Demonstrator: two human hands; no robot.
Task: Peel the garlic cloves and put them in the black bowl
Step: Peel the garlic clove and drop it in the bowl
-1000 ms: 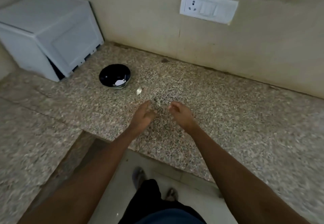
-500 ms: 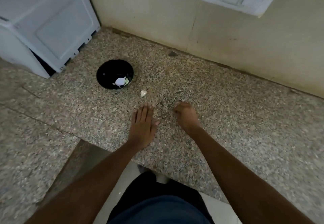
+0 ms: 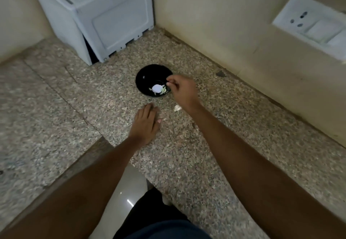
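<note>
The black bowl (image 3: 145, 77) stands on the speckled stone counter, with pale peeled garlic cloves (image 3: 157, 89) lying in its bottom. My right hand (image 3: 182, 90) hovers over the bowl's right rim, its fingertips pinched on a small pale garlic clove that is mostly hidden. My left hand (image 3: 147, 124) lies flat on the counter, fingers straight, just in front of the bowl and holding nothing. A small white scrap of garlic skin (image 3: 177, 108) lies on the counter beside my right wrist.
A white box-like appliance (image 3: 112, 17) stands in the back left corner, close behind the bowl. The wall with a white socket plate (image 3: 309, 25) runs along the right. The counter's front edge (image 3: 131, 163) drops to the floor near my legs.
My right hand has lifted off the counter and moved forward to the bowl's rim. My left hand stays flat on the counter. The view has swung to the left.
</note>
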